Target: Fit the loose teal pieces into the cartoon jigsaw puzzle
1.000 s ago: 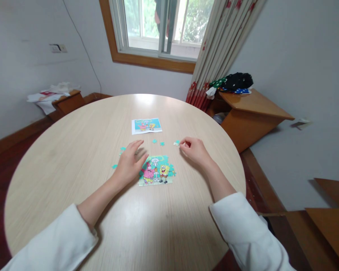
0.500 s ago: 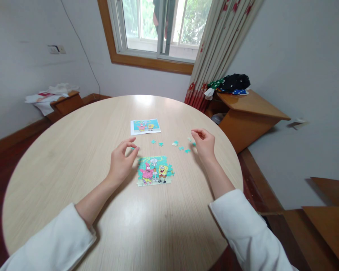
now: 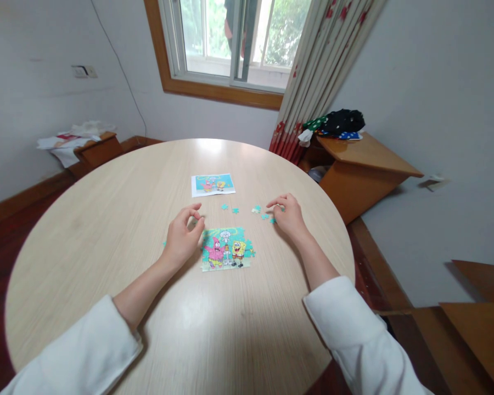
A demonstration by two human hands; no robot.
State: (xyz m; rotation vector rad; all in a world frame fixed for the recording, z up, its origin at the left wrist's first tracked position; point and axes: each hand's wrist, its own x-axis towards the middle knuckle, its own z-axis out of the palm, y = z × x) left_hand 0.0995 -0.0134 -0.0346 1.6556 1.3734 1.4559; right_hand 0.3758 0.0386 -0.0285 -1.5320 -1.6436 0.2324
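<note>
A partly built cartoon jigsaw puzzle (image 3: 227, 248) lies on the round wooden table (image 3: 107, 230). My left hand (image 3: 181, 238) rests at the puzzle's left edge, thumb and forefinger curled in a pinch near its top left corner; what they hold is too small to make out. My right hand (image 3: 286, 215) lies palm down to the upper right of the puzzle, fingers curled over several loose teal pieces (image 3: 265, 216). Two more loose pieces (image 3: 229, 208) and a pale piece (image 3: 256, 209) lie above the puzzle. A reference picture (image 3: 213, 184) sits farther back.
An angled wooden cabinet (image 3: 362, 164) with dark polka-dot cloth (image 3: 340, 120) stands right of the table. A curtain (image 3: 316, 71) hangs by the window (image 3: 234, 38). A low wooden stand (image 3: 94, 149) with papers is at the left wall.
My right hand went right to the far loose pieces, then came back left and down onto them. My left hand lifted off the table into a pinch beside the puzzle's top left corner.
</note>
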